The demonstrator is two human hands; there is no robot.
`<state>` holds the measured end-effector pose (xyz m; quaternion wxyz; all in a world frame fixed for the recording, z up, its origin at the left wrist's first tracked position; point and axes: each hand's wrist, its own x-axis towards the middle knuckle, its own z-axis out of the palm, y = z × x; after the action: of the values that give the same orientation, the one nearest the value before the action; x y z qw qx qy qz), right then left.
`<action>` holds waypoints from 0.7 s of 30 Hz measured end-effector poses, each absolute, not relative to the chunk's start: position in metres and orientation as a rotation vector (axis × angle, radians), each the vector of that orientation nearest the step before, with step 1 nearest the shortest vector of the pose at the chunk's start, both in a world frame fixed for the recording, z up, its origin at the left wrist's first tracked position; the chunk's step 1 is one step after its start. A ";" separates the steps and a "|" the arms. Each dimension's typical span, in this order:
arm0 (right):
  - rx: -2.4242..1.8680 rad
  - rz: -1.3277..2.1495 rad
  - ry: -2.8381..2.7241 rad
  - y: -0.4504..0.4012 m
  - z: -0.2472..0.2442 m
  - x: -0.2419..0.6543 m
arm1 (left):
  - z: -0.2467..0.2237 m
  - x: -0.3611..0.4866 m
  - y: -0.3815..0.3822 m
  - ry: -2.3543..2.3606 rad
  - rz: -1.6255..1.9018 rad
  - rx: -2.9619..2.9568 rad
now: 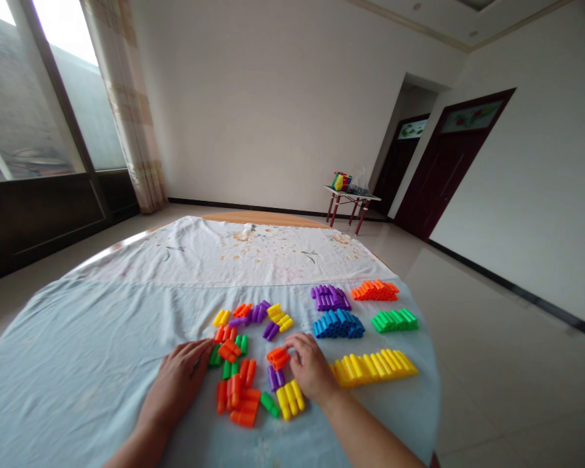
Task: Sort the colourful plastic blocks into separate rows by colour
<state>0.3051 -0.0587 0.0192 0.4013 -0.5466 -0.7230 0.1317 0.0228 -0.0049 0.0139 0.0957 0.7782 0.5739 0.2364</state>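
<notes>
My right hand has its thumb and fingertips closed on an orange bullet-shaped plastic block. My left hand lies on the cloth, fingers stretched out, its tips beside a green block. Between the hands is a loose mix of such blocks: orange blocks at the front, a yellow block group, a purple pair and a single green block. Farther back lie more purple blocks and yellow blocks.
Sorted stacks stand at the right: purple, orange, blue, green and a long yellow row. A pale blue cloth covers the round table. Behind it stands a small side table with bags.
</notes>
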 end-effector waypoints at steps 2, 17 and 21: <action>-1.444 0.340 -1.764 -0.061 0.022 0.301 | 0.014 0.023 -0.004 1.700 0.688 2.294; -1.470 0.479 -2.093 -0.030 0.048 0.300 | -0.007 0.009 0.011 1.659 0.722 2.343; -1.542 0.414 -2.103 -0.029 0.041 0.299 | -0.012 0.006 0.016 1.639 0.736 2.362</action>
<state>0.2994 -0.0290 0.0410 0.2480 -0.5656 -0.7717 0.1518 0.0057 0.0160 -0.0116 0.0869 0.7929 0.5501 0.2472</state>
